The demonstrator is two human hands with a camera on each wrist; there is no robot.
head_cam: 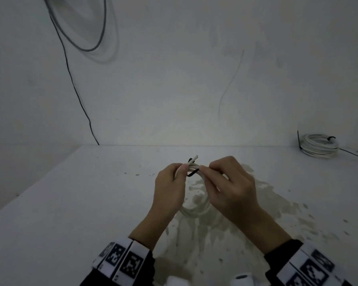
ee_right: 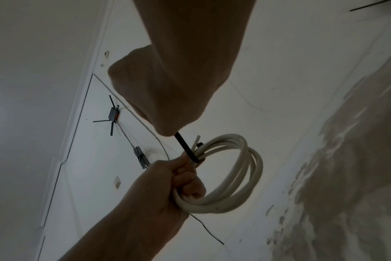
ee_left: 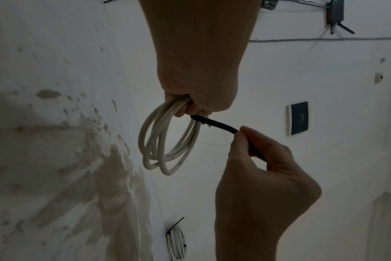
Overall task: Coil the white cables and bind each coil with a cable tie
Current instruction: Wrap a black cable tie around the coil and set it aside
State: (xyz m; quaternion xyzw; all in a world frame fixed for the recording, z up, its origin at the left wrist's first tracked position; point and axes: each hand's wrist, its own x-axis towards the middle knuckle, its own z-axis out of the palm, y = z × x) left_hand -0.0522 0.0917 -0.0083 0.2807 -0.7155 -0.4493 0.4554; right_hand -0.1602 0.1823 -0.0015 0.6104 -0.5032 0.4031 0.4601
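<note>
— What are you holding right now?

— I'm gripping the white cable coil [ee_right: 230, 176] in my left hand [head_cam: 170, 190], fingers curled round the bunched strands at its top, with the loops hanging free just above the table [head_cam: 70, 203]. My right hand [head_cam: 229, 188] is pinching the free end of the black cable tie [ee_left: 214, 122] between thumb and forefinger, the other fingers loosely curled behind.

— Is the tie already around the bundle?

— It's hugging the strands right beside my left fingertips; whether the tail is through the head I can't tell, since that spot is small and dark.

— So how are you doing this well?

— I'm thinking the pull should be running straight away from the coil, not sideways, so the band is closing evenly. I'm keeping my left fingers clamped close to the tie so no loop is slipping out or spreading. The loose cable end [head_cam: 194, 158] is sticking up past my fingers; I'd be trapping it inside the band too.

— And the rest of the job?

— One bound coil [head_cam: 318, 145] is lying at the far right of the table, well apart, with black ties on it.
</note>
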